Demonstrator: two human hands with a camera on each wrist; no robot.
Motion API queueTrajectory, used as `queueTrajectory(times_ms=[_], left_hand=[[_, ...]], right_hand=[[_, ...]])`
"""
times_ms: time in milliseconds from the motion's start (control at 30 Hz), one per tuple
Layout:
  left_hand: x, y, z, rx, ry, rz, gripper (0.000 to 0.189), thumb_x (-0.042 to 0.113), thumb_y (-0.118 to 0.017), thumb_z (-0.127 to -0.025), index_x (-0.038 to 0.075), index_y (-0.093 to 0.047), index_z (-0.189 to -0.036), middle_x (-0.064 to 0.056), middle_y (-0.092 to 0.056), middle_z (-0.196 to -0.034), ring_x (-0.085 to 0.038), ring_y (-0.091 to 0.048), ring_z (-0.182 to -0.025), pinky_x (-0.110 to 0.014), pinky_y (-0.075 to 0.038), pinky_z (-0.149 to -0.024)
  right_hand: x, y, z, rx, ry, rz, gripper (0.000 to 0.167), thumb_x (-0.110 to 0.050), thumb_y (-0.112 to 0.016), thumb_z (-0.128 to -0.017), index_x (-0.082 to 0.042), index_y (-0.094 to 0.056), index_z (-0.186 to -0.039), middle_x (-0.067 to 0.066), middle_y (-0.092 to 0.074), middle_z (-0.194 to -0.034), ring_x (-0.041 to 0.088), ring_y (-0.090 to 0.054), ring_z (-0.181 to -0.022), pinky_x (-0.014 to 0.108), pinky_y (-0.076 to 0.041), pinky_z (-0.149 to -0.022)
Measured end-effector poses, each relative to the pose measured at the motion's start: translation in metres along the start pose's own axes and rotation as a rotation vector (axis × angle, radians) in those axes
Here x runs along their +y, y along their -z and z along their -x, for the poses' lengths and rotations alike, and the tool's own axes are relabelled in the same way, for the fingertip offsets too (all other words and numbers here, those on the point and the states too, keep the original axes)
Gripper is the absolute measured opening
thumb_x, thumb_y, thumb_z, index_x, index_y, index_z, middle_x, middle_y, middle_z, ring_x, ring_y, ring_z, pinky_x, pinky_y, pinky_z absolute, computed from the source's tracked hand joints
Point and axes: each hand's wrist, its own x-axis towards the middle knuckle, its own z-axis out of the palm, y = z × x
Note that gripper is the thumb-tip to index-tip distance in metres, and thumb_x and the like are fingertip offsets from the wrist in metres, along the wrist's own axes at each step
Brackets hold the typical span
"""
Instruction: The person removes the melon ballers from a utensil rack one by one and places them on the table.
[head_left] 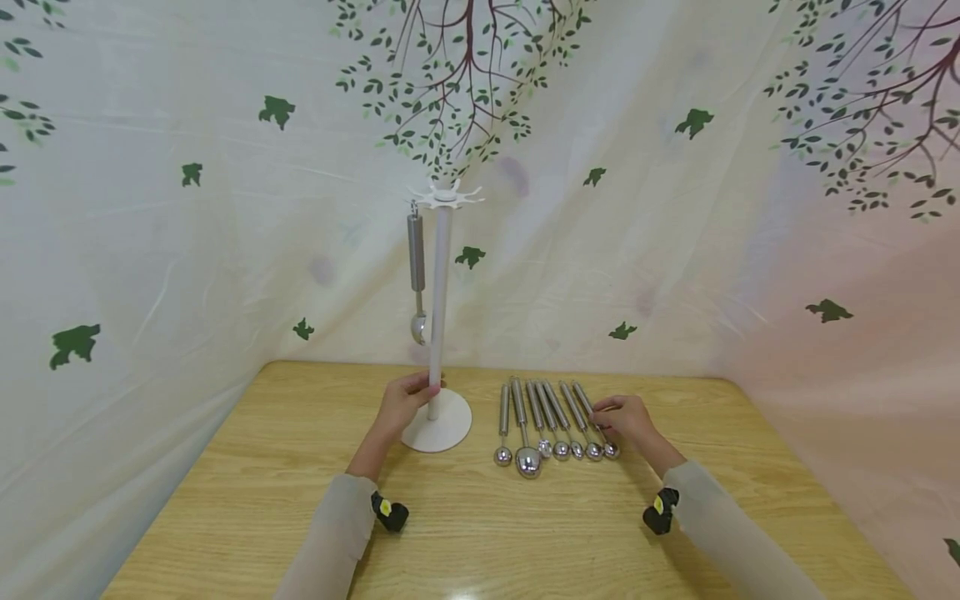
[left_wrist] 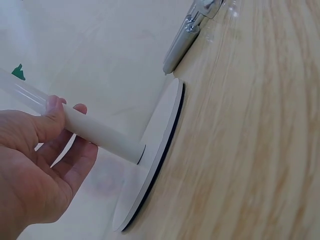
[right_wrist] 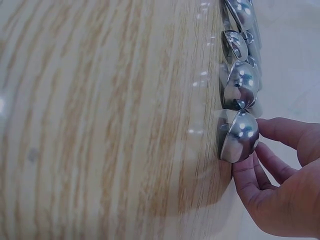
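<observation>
A white stand (head_left: 440,300) rises from a round base, topped by a ring of small hooks. One metal scoop (head_left: 417,254) hangs from the left side of that ring. My left hand (head_left: 403,406) grips the pole (left_wrist: 105,132) low down, just above the base. To the right lies a row of several metal scoops with bowls of different sizes. At the row's right end, my right hand (head_left: 628,421) pinches the last scoop (right_wrist: 242,135) by its handle near the neck; the bowl faces down on the table. The right fingertips are partly hidden behind the bowl.
The wooden table (head_left: 480,533) has its far edge along a pale cloth backdrop (head_left: 630,242) printed with leaves and branches. A large scoop (head_left: 528,462) lies second from the left in the row. Dark cameras (head_left: 660,511) are strapped at both wrists.
</observation>
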Motion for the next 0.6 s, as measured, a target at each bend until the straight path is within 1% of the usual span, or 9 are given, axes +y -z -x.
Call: queueTrajectory(times_ms=[167,300,467,600], left_hand=[[0.0,0.003,0.0,-0.062,-0.008,-0.014,0.034,0.004,-0.057,-0.103,-0.009,-0.06,-0.134,-0.029,-0.068,-0.126,-0.036,-0.059,-0.128,-0.054,-0.045,-0.115],[-0.001,0.004,0.0,-0.089,-0.027,-0.035,0.036,0.005,-0.055,-0.104,-0.008,-0.058,-0.137,-0.029,-0.066,-0.128,-0.039,-0.057,-0.131,-0.055,-0.044,-0.116],[-0.002,0.003,0.0,-0.07,-0.033,-0.039,0.032,0.003,-0.056,-0.103,-0.007,-0.062,-0.133,-0.029,-0.068,-0.124,-0.039,-0.061,-0.126,-0.055,-0.045,-0.115],[-0.003,0.002,-0.001,-0.051,-0.03,-0.04,0.03,0.002,-0.056,-0.102,-0.007,-0.064,-0.13,-0.028,-0.07,-0.121,-0.039,-0.063,-0.124,-0.054,-0.045,-0.115]], right_hand=[[-0.001,0.0,0.001,-0.005,0.0,-0.005,0.029,0.0,-0.071,-0.091,0.016,-0.064,-0.114,0.019,-0.073,-0.096,0.013,-0.067,-0.073,0.026,-0.062,-0.065],[-0.003,0.0,0.001,0.002,-0.003,-0.009,0.029,0.0,-0.07,-0.092,0.016,-0.063,-0.115,0.017,-0.072,-0.095,0.012,-0.066,-0.072,0.026,-0.061,-0.065],[-0.007,0.002,0.001,0.012,0.027,0.025,0.03,-0.004,-0.069,-0.093,0.016,-0.064,-0.115,0.016,-0.074,-0.094,0.011,-0.065,-0.075,0.027,-0.06,-0.064],[-0.016,0.003,0.003,0.006,0.06,0.062,0.032,-0.008,-0.068,-0.095,0.014,-0.064,-0.117,0.022,-0.074,-0.103,0.019,-0.069,-0.085,0.034,-0.062,-0.072]])
